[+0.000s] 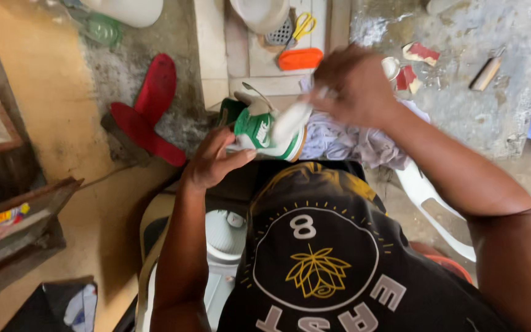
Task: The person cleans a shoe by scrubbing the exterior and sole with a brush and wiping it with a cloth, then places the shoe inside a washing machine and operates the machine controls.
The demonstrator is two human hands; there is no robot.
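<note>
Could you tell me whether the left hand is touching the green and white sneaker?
Touching. The head view shows the left hand cupping the green and white sneaker from the side, its thumb lying against the shoe with no gap between them.

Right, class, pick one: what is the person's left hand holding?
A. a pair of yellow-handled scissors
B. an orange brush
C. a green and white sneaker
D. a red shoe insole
C: the left hand grips a green and white sneaker, while the scissors and red insoles lie apart on the floor.

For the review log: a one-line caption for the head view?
Left hand holds a green-and-white sneaker; right hand works over it.
</note>
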